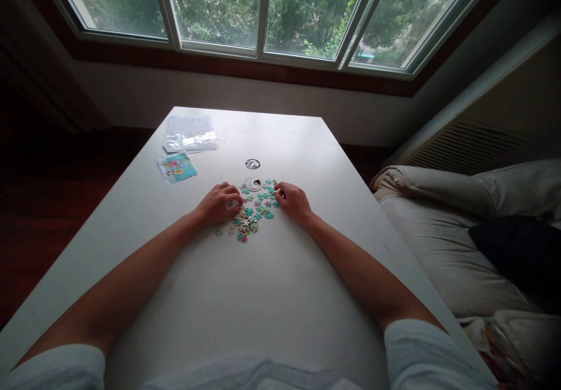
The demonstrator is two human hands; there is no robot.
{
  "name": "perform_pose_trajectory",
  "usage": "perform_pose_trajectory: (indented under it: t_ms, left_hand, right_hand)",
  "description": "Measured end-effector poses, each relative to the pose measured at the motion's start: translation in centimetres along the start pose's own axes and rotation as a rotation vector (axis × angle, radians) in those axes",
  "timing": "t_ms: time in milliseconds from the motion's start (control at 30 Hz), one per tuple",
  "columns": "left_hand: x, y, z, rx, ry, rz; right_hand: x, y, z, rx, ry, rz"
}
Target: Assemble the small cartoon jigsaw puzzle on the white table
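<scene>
Small jigsaw puzzle pieces (248, 221), mostly teal with some pink, yellow and plain backs, lie in a loose heap on the white table (263, 296). My left hand (220, 203) rests at the heap's left side, its fingers curled down with thumb and fingertips round a puzzle piece, mostly hidden by the hand. On the heap's right edge is my right hand (293, 202), thumb and forefinger bent together at a puzzle piece that is barely visible. Between the hands, at the far side of the heap, a round ring-like item (253, 184) lies flat.
A second round, dark-and-white item (252, 164) lies farther back. At the table's back left are a clear plastic bag (191, 134) and a colourful picture sheet (177, 168). A pale sofa (432, 244) with a dark cushion (519, 255) stands at the right, below windows.
</scene>
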State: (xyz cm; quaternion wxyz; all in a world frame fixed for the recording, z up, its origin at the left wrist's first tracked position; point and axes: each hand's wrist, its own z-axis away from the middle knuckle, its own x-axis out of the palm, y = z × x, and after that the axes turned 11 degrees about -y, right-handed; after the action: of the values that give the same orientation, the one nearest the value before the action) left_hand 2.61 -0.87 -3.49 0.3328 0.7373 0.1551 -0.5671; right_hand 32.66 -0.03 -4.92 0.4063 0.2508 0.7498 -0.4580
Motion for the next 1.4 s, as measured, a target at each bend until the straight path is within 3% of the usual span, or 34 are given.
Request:
perform_pose_trajectory:
  t_ms: [67,200,300,533,667,967,1200,1400]
  left_hand:
    - [0.1,-0.1,0.0,-0.005,0.015,0.000]
    - [0.2,-0.4,0.0,-0.023,0.038,0.004]
    - [0.3,-0.4,-0.1,-0.038,0.055,0.004]
    - [0.3,0.5,-0.3,-0.007,0.017,0.024]
    - [0.3,0.6,-0.4,-0.006,0.011,0.019]
    - [0.5,0.5,-0.4,0.006,0.027,0.027]
    - [0.2,0.9,-0.3,0.022,0.020,0.051]
    - [0.1,0.5,-0.2,0.039,-0.004,0.075]
  right_hand:
    - [-0.4,-0.4,0.2,-0.065,-0.034,0.038]
    - [-1.1,-1.6,0.7,-0.292,-0.230,0.058]
    - [-1.3,-2.5,1.0,-0.346,-0.298,0.131]
    - [-0.8,-2.6,0.9,-0.312,-0.330,0.097]
    - [-0.4,-2.0,0.7,-0.284,-0.282,0.005]
    - [-0.6,-0.4,-0.2,-0.090,-0.221,-0.316]
    - [0.4,-0.4,-0.4,-0.038,-0.087,-0.286]
    - [-0.1,0.9,-0.7,0.027,-0.037,-0.218]
